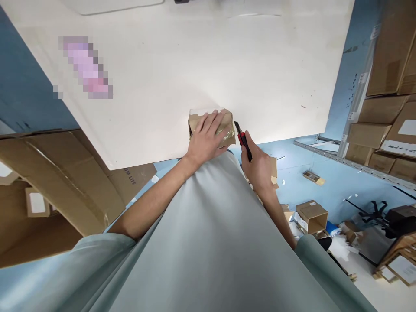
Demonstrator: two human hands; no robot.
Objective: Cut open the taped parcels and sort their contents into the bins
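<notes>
A small taped cardboard box (227, 123) sits at the near edge of the white table (195, 65). My left hand (204, 138) lies on top of it, fingers wrapped over the box and pressing it down. Just right of the box, my right hand (258, 167) is closed around a red and black utility knife (243, 141), whose tip points up toward the box's right side, a short gap away from it.
A large open cardboard carton (65, 182) stands on the floor to the left. Shelves with stacked boxes (386, 108) line the right. Small boxes (312, 214) and scraps litter the blue floor on the right. A blurred pink item (86, 67) lies on the table.
</notes>
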